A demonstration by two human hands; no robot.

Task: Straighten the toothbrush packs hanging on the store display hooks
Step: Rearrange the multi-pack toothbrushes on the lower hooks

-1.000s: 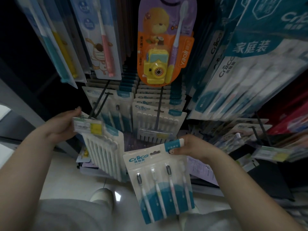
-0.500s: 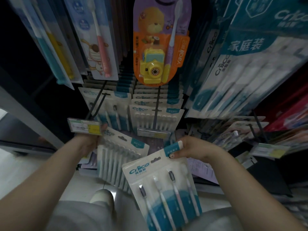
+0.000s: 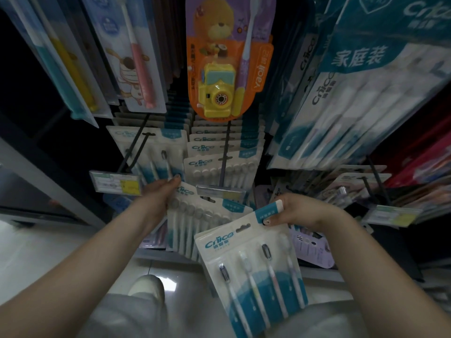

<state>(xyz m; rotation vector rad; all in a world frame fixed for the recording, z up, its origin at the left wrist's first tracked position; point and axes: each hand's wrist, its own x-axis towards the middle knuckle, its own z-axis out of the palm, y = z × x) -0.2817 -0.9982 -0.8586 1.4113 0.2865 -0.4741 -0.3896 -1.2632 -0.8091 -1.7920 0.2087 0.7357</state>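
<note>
the right hand [image 3: 302, 212] pinches the top corner of one four-brush pack [image 3: 253, 272], off any hook and tilted low in front of the display, and four brush heads show through its blister. the left hand [image 3: 161, 193] grips the top edge of a second pack [image 3: 195, 225] of white-handled brushes, which leans out just beside the first, below the price tag [image 3: 116, 182] of the left hook [image 3: 136, 147]. two rows of matching packs hang behind on that hook and the middle hook [image 3: 225, 152], under one orange camera-toy pack [image 3: 227, 64].
</note>
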